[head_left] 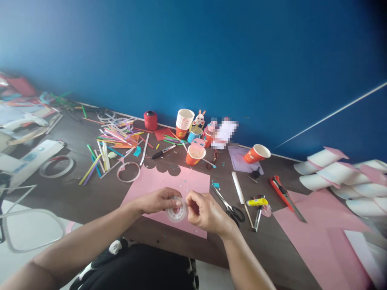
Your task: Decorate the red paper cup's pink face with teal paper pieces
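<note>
A roll of clear tape (176, 209) is gripped along its left side between the thumb and fingers of my left hand (161, 200). Close against the roll's right edge, my right hand (205, 210) is closed in a pinch. Whatever lies between those fingertips is too small or too clear to make out. Both hands are above a pink sheet of paper (169, 179) with scalloped cuts along its far edge. A decorated orange paper cup (195, 156) with a pink paper face stands just beyond the sheet. Black-handled scissors (231, 205) lie right of my right hand.
Coloured straws (119, 135) are heaped at back left, near tape rings (128, 172). Stacked cups (184, 121) stand by the blue wall. On the right lie a yellow glue tube (256, 202), a red utility knife (286, 197), pink paper (320, 217) and white paper rolls (335, 173).
</note>
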`<state>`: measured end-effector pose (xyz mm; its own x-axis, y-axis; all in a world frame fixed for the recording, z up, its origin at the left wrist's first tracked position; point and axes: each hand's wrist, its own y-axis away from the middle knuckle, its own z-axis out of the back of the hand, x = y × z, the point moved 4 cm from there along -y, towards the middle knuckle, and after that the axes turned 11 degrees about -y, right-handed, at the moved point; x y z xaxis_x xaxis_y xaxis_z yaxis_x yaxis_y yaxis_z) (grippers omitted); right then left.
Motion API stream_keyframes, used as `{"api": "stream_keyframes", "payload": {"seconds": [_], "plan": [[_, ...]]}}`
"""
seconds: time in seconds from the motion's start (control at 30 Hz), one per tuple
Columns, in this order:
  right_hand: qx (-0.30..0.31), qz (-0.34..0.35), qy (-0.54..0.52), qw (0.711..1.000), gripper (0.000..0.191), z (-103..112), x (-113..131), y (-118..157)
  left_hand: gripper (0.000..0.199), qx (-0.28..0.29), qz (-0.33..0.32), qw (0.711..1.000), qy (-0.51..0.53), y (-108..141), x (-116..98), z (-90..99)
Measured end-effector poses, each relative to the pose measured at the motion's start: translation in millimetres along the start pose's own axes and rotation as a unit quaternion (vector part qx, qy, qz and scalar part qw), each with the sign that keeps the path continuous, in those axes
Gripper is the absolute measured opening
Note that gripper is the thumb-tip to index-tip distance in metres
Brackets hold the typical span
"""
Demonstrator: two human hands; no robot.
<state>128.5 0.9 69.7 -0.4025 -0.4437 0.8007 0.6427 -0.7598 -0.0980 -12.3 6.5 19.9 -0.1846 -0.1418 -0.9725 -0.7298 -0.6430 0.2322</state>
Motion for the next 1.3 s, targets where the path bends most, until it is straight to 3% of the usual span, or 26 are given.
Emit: {"api": "stream_keyframes", "payload": {"seconds": [0.3,0.47,0.53,0.6,0.87,0.97,1.13,1.3], "plan": [[-0.004,-0.046,-0.085,0.995,0.014,-3.8,-6.1,8.9,0.031,0.011,-0.007,1.000,-0.008,0.2,-3.2,-0.6],[-0.065,-0.057,-0.178,0.980,0.007,5.8,-6.8,14.3,0.033,-0.014,0.006,1.000,-0.006,3.9,-2.3,8.2],[-0.060,-0.057,-0.205,0.975,0.020,6.0,-4.6,13.6,0.034,-0.011,0.010,1.000,-0.003,4.1,-2.1,8.1],[-0.047,-0.052,-0.211,0.975,0.027,3.8,-1.8,11.8,0.035,-0.020,0.010,1.000,0.005,3.2,-1.8,7.2],[-0.092,-0.091,-0.207,0.970,0.014,-1.4,-7.5,9.9,0.036,-0.034,-0.019,0.999,0.038,-0.5,-3.6,1.8],[-0.078,-0.087,-0.184,0.976,0.015,1.6,-4.1,8.5,0.036,-0.039,-0.020,0.998,0.046,-0.7,-4.5,1.1],[-0.038,-0.029,-0.049,0.998,0.010,3.4,7.1,6.1,0.036,-0.051,-0.023,0.998,0.034,-0.7,-4.7,1.9],[-0.027,0.005,0.046,0.999,0.011,-3.0,7.7,10.1,0.033,-0.046,-0.029,0.998,-0.007,0.3,-7.0,3.9]]}}
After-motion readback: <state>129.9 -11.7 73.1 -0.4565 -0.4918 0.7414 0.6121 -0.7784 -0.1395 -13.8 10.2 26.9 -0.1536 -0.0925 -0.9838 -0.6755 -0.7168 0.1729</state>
